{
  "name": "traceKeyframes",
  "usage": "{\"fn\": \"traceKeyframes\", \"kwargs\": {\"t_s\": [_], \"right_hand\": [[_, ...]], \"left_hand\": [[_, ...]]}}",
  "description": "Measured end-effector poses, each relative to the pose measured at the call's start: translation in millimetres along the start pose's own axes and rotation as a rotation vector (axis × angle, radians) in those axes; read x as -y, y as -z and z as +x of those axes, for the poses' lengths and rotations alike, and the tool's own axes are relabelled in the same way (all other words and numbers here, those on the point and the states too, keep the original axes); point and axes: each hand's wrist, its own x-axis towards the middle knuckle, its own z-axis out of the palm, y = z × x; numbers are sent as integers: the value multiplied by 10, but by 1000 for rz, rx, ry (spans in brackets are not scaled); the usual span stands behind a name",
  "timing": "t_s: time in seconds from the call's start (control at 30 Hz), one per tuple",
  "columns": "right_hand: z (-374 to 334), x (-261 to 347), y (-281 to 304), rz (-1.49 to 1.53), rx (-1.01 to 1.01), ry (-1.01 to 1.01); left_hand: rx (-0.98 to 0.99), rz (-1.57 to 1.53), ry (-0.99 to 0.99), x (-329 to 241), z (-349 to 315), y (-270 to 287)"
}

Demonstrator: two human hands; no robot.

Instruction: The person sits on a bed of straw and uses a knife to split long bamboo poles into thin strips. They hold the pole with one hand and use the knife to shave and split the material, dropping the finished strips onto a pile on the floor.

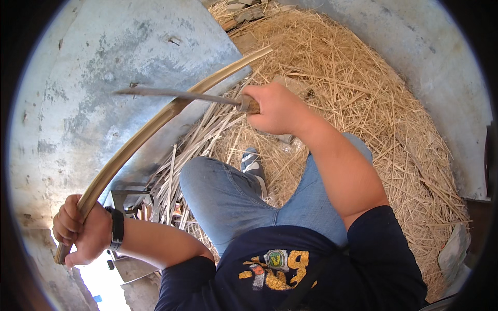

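My left hand (88,228) is closed around the lower end of a long, split bamboo strip (137,137). The strip slants up and away to the right, its far end over the straw. In my right hand (277,110) is the handle of a long knife (210,97). Its slim, dark blade points left and crosses over the strip past its middle; whether the edge bites into it I cannot tell. A dark shaded patch shows on the strip just below the blade.
Straw-like shavings (358,98) cover the floor ahead and to the right. Thin pale strips (171,186) lie beside my left knee (207,189). A worn grey-blue wall (88,88) rises at the left, near the strip. A flat stone (454,254) leans at the right.
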Motion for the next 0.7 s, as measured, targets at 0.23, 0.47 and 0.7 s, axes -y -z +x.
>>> {"fn": "traceKeyframes", "kwargs": {"t_s": [0.23, 0.47, 0.7], "right_hand": [[0, -120, -88, -22, -41, -9], [25, -134, -136, 23, 2, 43], [50, -129, -177, 46, -45, -58]], "left_hand": [[27, 50, 72, 278, -71, 29], [-9, 40, 75, 315, -84, 24], [-220, 110, 4, 342, -37, 161]]}}
